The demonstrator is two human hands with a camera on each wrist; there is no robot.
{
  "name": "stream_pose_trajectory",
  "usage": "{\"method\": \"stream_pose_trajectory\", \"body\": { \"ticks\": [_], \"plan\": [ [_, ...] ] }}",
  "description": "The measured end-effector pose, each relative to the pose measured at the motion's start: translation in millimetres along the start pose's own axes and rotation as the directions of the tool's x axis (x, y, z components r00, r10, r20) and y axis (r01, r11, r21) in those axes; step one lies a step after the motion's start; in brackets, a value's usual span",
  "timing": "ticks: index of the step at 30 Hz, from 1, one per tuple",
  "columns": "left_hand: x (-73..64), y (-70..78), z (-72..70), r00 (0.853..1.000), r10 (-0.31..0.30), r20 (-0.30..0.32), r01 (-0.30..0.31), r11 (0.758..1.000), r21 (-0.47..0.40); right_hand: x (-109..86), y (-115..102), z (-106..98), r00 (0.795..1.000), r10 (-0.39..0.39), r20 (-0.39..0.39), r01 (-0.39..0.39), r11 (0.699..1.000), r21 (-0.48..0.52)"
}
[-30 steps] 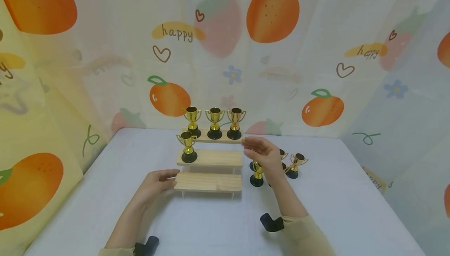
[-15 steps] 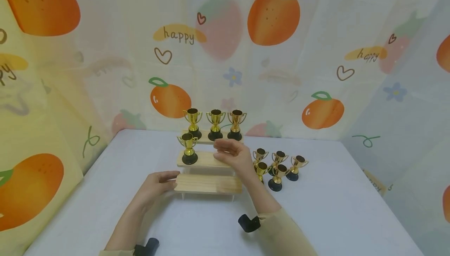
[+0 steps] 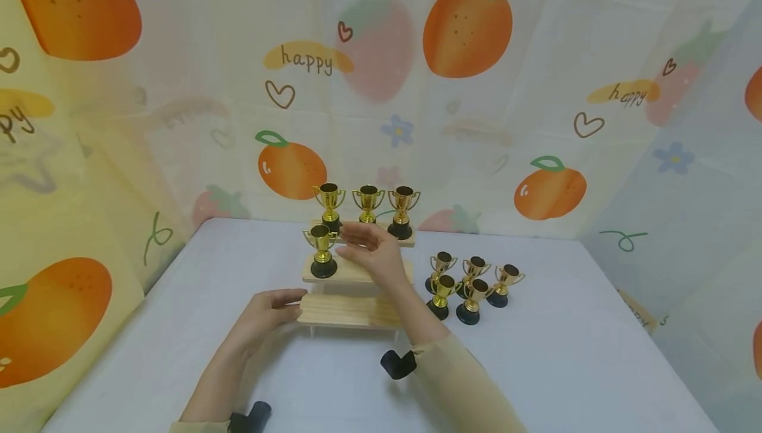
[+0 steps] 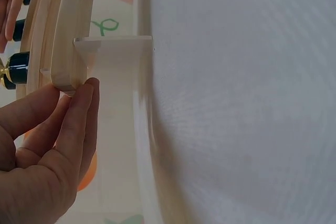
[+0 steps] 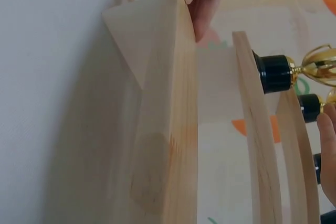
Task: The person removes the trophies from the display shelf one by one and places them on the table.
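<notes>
Fruit-printed white fabric (image 3: 542,36) backs the white cloth-covered surface (image 3: 548,367). Right hand (image 3: 376,256), fingers extended and nothing visibly gripped, is beside the upright, gold-coloured, two-handled, black-based trophy (image 3: 321,241) on the middle pale-wood plank (image 3: 351,274); left hand (image 3: 265,314) pinches the end of the straight-grained lowest plank (image 3: 348,312). Apparent step: positioning the trophy; next move likely calls for light fingertip contact.
</notes>
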State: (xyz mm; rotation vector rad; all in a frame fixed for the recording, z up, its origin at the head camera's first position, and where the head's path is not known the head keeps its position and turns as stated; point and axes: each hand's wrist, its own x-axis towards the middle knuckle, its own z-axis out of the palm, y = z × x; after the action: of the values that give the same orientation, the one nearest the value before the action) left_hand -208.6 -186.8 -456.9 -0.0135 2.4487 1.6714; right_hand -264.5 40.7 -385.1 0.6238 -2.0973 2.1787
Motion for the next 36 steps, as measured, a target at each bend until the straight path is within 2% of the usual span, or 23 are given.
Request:
{"method": "stream_pose_trajectory", "body": {
  "ticks": [10,28,36],
  "plan": [
    [-0.3,1.1,-0.2,1.0,0.007,-0.003,-0.007,1.0,0.014,8.0,2,15,0.999,0.039,0.011,-0.039,0.998,-0.04],
    [-1.0,0.1,0.4,1.0,-0.001,-0.006,0.001,1.0,0.006,16.1,0,23,0.995,0.1,0.018,-0.099,0.994,-0.041],
    [-0.8,1.8,0.7,1.0,0.001,-0.009,-0.001,1.0,0.02,18.0,2,29,0.995,0.102,0.008,-0.1,0.989,-0.105]
  ]
}}
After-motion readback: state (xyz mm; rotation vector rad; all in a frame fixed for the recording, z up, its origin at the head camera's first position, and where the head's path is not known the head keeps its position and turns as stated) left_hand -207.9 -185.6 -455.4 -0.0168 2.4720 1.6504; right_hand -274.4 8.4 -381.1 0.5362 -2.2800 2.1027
